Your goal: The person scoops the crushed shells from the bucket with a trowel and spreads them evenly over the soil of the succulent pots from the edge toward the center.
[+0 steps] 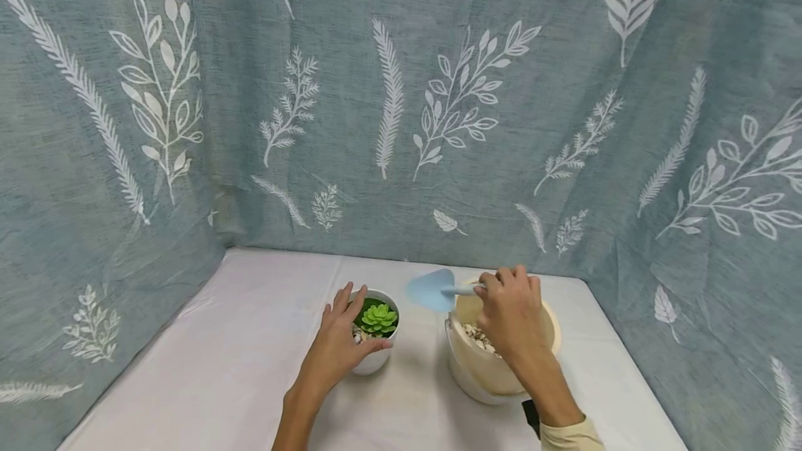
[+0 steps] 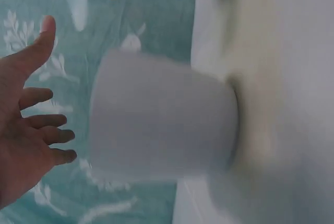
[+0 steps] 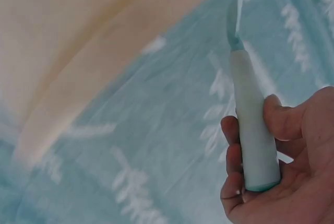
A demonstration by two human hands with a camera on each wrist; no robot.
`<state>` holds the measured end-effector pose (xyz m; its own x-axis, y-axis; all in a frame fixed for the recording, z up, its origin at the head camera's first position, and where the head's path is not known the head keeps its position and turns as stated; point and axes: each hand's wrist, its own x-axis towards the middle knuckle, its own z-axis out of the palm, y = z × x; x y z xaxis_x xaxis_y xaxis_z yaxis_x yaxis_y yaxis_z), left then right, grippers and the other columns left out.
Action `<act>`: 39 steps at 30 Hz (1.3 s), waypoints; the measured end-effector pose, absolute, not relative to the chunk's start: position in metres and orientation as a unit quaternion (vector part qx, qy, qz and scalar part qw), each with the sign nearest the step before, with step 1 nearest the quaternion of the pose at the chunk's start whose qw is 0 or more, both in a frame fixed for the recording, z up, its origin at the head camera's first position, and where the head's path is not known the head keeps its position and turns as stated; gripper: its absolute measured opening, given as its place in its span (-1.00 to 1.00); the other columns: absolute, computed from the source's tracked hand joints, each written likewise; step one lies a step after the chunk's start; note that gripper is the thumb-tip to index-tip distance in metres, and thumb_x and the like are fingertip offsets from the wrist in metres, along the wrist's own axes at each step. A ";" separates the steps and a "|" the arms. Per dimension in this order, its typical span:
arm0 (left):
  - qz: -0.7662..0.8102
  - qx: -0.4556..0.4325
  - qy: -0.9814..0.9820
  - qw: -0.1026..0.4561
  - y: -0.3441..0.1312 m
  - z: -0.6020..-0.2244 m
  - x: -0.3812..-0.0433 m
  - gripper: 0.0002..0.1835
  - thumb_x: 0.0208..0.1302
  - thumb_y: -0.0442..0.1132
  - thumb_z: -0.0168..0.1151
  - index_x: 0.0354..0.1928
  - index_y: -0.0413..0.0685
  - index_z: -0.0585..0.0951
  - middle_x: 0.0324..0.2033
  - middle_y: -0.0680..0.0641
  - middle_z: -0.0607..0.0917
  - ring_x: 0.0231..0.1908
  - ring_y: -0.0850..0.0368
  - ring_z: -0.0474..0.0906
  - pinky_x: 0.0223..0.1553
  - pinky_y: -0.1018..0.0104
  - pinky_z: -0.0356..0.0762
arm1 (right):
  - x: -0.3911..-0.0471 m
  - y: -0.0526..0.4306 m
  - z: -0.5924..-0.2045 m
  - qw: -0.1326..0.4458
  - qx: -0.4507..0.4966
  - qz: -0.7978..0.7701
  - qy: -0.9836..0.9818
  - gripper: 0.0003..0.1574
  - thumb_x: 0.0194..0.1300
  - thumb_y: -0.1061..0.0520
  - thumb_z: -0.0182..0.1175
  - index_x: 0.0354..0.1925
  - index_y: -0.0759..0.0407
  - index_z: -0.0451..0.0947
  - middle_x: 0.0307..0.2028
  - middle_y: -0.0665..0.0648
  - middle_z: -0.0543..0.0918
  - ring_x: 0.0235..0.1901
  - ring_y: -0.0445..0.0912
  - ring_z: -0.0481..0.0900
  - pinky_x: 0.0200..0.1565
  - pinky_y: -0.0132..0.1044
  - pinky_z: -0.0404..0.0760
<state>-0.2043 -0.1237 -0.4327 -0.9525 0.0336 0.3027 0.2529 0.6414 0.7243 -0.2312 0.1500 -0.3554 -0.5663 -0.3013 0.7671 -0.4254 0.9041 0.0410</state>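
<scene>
My right hand [image 1: 515,312] grips the pale handle of a small light-blue trowel [image 1: 432,289] above a cream bucket [image 1: 466,373]. The trowel's blade points left past the bucket's rim, and in the right wrist view my fingers curl round its handle [image 3: 253,125]. Whitish pebbles [image 1: 479,337] lie inside the bucket, partly hidden by that hand. At a white pot [image 1: 371,367] with a green succulent [image 1: 379,319], my left hand [image 1: 338,348] is spread over the near left side. The left wrist view has its fingers loosely extended, apart from the pot wall [image 2: 162,114].
A white cloth [image 1: 238,339] covers the table. Blue-green curtains [image 1: 351,124] with white leaf prints stand behind it and on both sides. The bucket has a thin handle hanging at its side, to the right of the pot.
</scene>
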 end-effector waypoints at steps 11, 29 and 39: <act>-0.396 -0.178 -0.891 0.134 -0.046 -0.422 -0.224 -0.04 0.20 0.06 0.55 0.53 -0.24 0.37 0.56 -0.38 0.29 0.54 -0.42 0.24 0.45 -0.34 0.37 | -0.232 0.234 -0.343 0.382 0.155 -0.013 -0.911 -0.93 0.14 0.31 0.46 -0.43 0.27 0.72 -0.50 0.22 0.63 -0.40 0.15 0.45 -0.39 -0.07 0.38; -0.383 -0.237 -0.888 0.089 0.008 -0.430 -0.235 0.06 0.19 0.32 0.43 0.49 -0.33 0.39 0.59 -0.36 0.24 0.42 -0.35 0.47 0.32 -0.15 0.58 | -0.270 0.238 -0.389 0.262 0.208 -0.175 -0.926 -0.72 -0.16 0.22 0.62 -0.66 0.14 0.64 -0.54 0.12 0.60 -0.42 0.01 0.42 -0.30 -0.16 0.51; -0.385 -0.229 -0.889 0.094 0.008 -0.433 -0.235 0.05 0.17 0.29 0.46 0.49 -0.33 0.40 0.58 -0.35 0.25 0.40 -0.37 0.49 0.31 -0.17 0.58 | -0.270 0.239 -0.397 0.213 0.189 -0.022 -0.958 -0.64 -0.05 0.29 0.55 -0.73 0.14 0.55 -0.63 0.10 0.56 -0.48 0.06 0.47 -0.32 -0.04 0.53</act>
